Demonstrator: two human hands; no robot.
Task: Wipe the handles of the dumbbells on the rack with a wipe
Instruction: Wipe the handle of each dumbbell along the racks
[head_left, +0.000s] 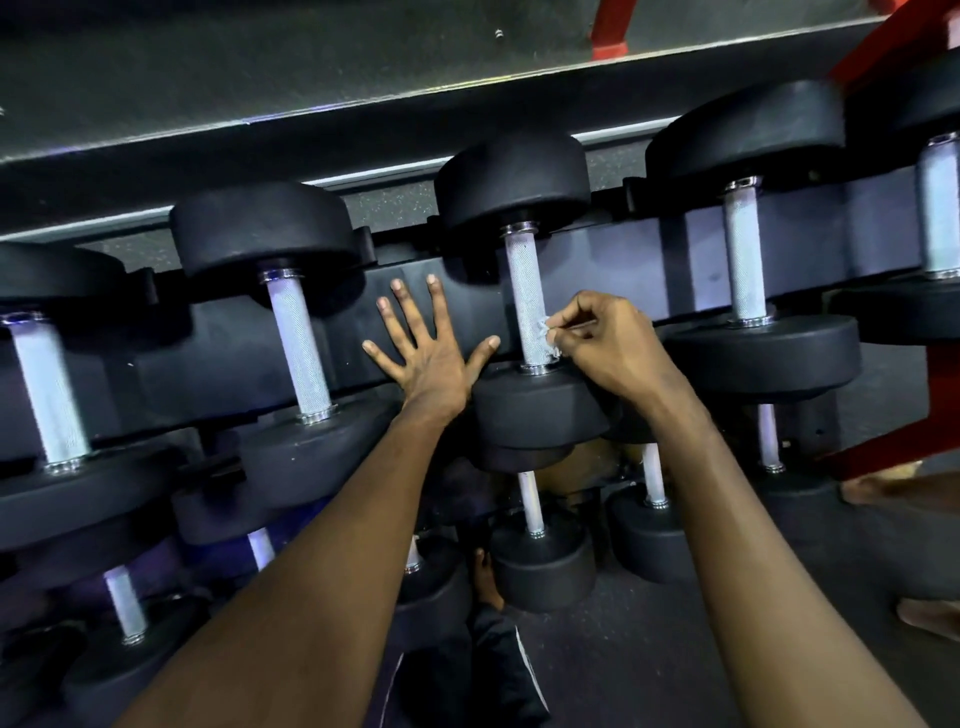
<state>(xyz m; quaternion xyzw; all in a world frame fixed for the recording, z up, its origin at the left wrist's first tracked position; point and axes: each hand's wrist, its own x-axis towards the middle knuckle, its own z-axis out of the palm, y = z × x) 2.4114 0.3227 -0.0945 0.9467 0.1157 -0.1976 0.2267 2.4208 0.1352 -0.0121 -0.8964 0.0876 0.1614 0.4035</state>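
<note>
A row of dumbbells (260, 228) sits on the rack (218, 353). Just right of the middle dumbbell's handle (525, 296), the right hand (608, 343) holds a wipe (549, 338) against it; left of it, the left hand (426, 348) lies flat on the rack.

The right hand (608, 343) pinches a small crumpled white wipe (549, 335) against the lower part of a knurled metal handle (527, 301) of a black dumbbell (524, 291) on the upper tier of the rack (649, 254); the left hand (423, 345) lies flat with fingers spread on the rack's dark rail, just left of that dumbbell; more dumbbells sit to either side and on a lower tier; a red frame (930, 47) stands at the right edge
</note>
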